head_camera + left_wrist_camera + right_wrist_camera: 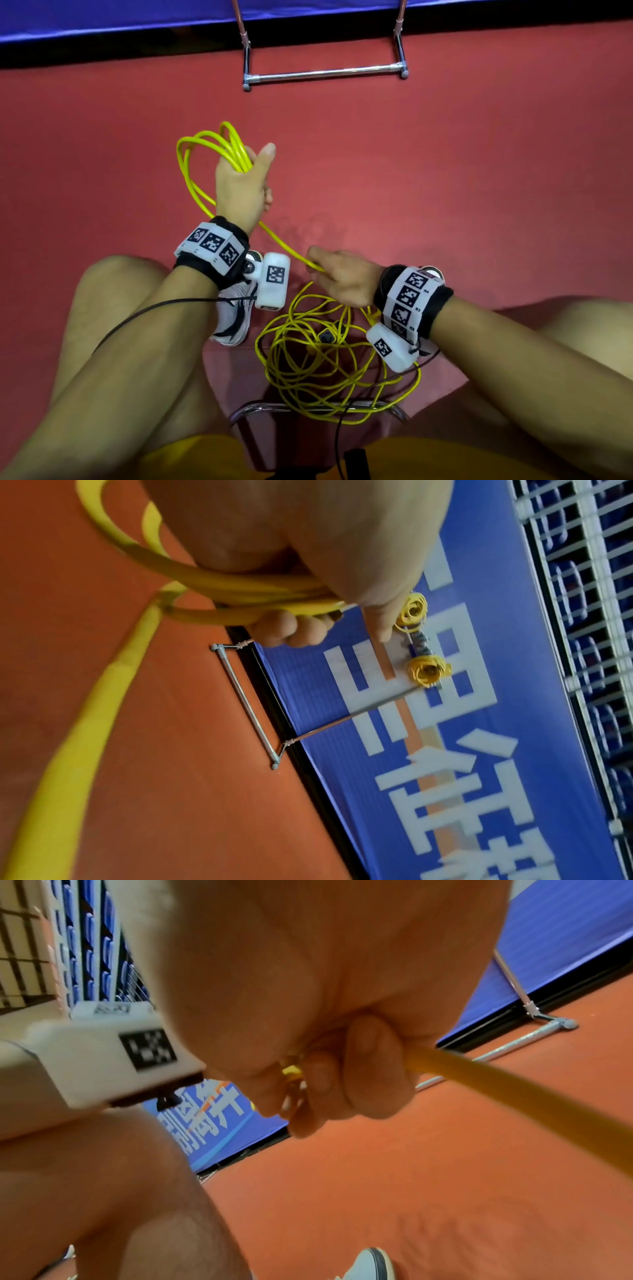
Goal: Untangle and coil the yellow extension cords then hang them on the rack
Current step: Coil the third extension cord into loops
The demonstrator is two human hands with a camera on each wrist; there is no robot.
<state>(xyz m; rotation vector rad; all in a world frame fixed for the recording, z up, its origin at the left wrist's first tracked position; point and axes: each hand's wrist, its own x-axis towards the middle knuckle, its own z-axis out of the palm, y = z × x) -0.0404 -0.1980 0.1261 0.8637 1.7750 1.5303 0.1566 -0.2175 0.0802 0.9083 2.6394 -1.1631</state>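
My left hand (241,178) is raised over the red floor and grips several loops of yellow cord (202,150); the left wrist view shows the fingers (291,631) curled under the bundled strands (240,588). One strand runs down from it to my right hand (337,274), which pinches the cord (507,1088) between thumb and fingers. Below the right hand, a loose tangle of yellow cord (318,363) with a dark plug (325,335) lies on the floor between my legs. The metal rack (325,72) stands ahead by the blue banner, with two yellow coils (428,669) hanging on it.
A blue banner (137,17) runs along the far edge of the red floor (445,171). My bare knees flank the tangle, and a grey-white shoe (236,315) sits left of it. A chrome chair frame (308,409) curves under the tangle. Black sensor cables trail from both wrists.
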